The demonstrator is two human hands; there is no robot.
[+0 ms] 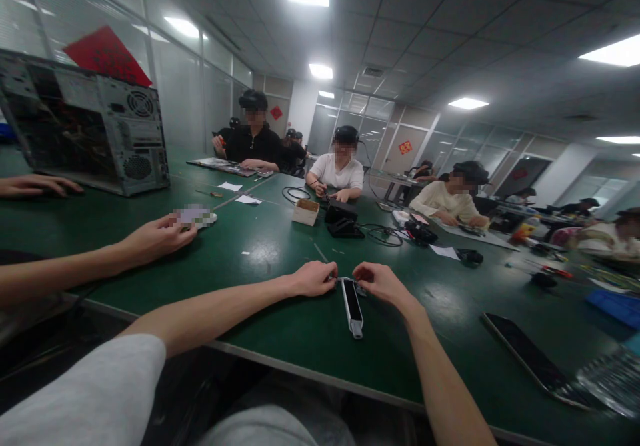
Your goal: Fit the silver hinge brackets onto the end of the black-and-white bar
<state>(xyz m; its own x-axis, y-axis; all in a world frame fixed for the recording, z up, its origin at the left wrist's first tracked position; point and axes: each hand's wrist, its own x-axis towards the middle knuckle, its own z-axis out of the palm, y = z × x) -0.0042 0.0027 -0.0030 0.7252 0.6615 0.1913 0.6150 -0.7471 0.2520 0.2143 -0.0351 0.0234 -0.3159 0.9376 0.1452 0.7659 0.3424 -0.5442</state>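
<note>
A slim white pen-shaped device (353,306) with a long black screen lies on the green table in front of me, its narrow tip toward me. My left hand (314,279) is closed in a pinch by the device's far left corner. On the far right side, my right hand (381,282) also has its fingers pinched together, close to small grey pieces (361,291) beside the screen. What the fingertips of either hand hold is too small to make out.
A co-worker's hand (155,238) holds a pale flat object at the left. An open computer case (135,136) stands behind it. Ahead are a small cardboard box (305,212), a black stand (344,219) and cables. A black phone (533,356) lies right, near clear plastic (613,379).
</note>
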